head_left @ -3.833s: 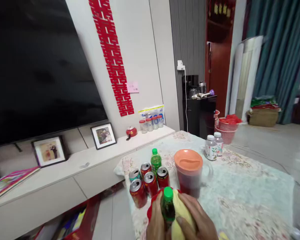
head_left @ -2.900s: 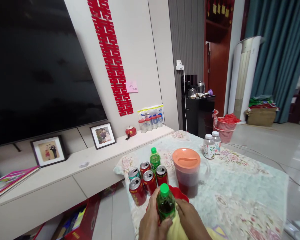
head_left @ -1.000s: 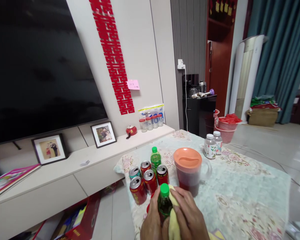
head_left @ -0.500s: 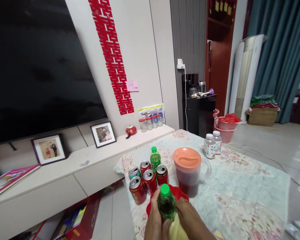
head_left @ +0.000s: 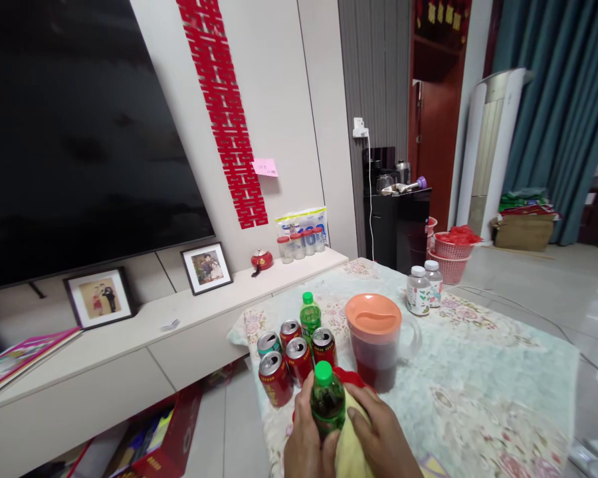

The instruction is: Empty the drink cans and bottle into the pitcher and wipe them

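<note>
Pale blue, flowered cloth covers the table (head_left: 478, 358), and its soft surface might ruck under a dragging wrist and unsettle whatever stands on it. The jug (head_left: 376, 362) with the orange lid looks the costliest thing to knock: dark liquid fills much of it, and it stands just beyond the right hand (head_left: 381, 425), so an elbow or knuckle swung outward could jolt it. Nearer, a red dish (head_left: 353, 377) shows only as a rim behind the hands; how it sits there I cannot tell.

The left hand (head_left: 301, 431) is curled firmly around the left side of the bottle (head_left: 327, 406), thumb across its front. The right hand is closed over a bunched yellow cloth (head_left: 349, 443) pressed to the bottle's other side. Smooth plastic against a slack cloth could slip or twist if the left grip loosened. The cans (head_left: 299, 364), grouped close together just past the left hand, could topple in a row if the bottle tipped forward.

The bottle is held roughly upright at the near side of the table; its base is hidden. Its body is clear green plastic, glossy, with dark contents visible below the shoulder. The bright green cap (head_left: 323, 372) is on.
</note>
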A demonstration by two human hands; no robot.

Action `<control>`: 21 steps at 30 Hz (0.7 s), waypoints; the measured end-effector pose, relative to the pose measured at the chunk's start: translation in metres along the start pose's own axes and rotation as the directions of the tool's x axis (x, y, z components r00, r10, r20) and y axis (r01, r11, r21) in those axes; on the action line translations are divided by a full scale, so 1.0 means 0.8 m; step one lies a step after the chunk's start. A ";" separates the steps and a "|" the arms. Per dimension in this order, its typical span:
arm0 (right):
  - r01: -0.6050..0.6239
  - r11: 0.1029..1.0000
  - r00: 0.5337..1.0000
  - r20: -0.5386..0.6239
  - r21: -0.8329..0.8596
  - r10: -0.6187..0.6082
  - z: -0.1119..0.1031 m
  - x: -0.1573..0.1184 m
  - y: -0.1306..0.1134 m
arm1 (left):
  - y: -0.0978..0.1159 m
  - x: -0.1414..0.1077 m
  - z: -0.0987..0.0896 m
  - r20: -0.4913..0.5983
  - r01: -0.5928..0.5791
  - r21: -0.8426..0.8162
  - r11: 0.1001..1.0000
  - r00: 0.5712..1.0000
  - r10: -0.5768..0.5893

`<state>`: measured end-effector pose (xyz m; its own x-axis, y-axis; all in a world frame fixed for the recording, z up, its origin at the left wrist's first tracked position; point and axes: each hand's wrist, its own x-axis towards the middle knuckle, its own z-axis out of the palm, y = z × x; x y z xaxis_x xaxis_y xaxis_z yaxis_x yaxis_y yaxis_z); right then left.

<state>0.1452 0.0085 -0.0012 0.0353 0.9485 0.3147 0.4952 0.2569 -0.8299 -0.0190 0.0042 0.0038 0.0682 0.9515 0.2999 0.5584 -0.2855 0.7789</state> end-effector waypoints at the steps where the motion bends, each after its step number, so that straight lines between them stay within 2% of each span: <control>1: 0.063 0.998 0.997 -0.034 -0.010 -0.063 -0.005 0.000 -0.008 | 0.000 0.000 0.000 -0.004 0.004 -0.003 1.000 1.000 -0.004; 3: 0.208 0.977 0.973 -0.092 -0.039 -0.211 -0.012 -0.001 -0.022 | -0.001 -0.001 0.000 -0.017 0.001 -0.020 1.000 1.000 -0.002; 6: 0.376 0.922 0.911 -0.145 -0.095 -0.387 -0.011 -0.002 -0.030 | -0.002 0.000 0.004 -0.042 -0.002 -0.062 0.998 0.999 0.000; 9: 0.414 0.901 0.880 -0.198 -0.129 -0.432 0.000 -0.002 -0.022 | -0.003 0.002 0.007 -0.058 0.013 -0.109 0.994 0.998 -0.019; 12: 0.327 0.941 0.917 -0.212 -0.083 -0.337 0.009 0.002 -0.009 | -0.004 0.003 0.005 -0.037 -0.004 -0.134 0.991 0.999 -0.001; 16: 0.121 0.992 0.992 -0.035 0.036 -0.119 0.013 0.005 0.005 | -0.003 0.002 -0.003 0.027 -0.018 -0.094 0.995 0.999 0.021; 18: 0.034 0.999 0.998 0.053 0.037 -0.036 0.015 0.005 0.010 | -0.004 0.001 -0.006 0.039 -0.067 -0.081 0.994 0.997 0.071; 21: -0.013 1.000 0.995 0.097 0.022 0.011 0.018 0.003 0.013 | -0.005 -0.002 -0.006 0.027 -0.113 -0.054 0.992 0.993 0.114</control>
<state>0.1378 0.0163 -0.0154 -0.0433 0.9647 0.2599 0.4753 0.2487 -0.8439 -0.0257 0.0036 0.0028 0.1534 0.9154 0.3722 0.5017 -0.3967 0.7687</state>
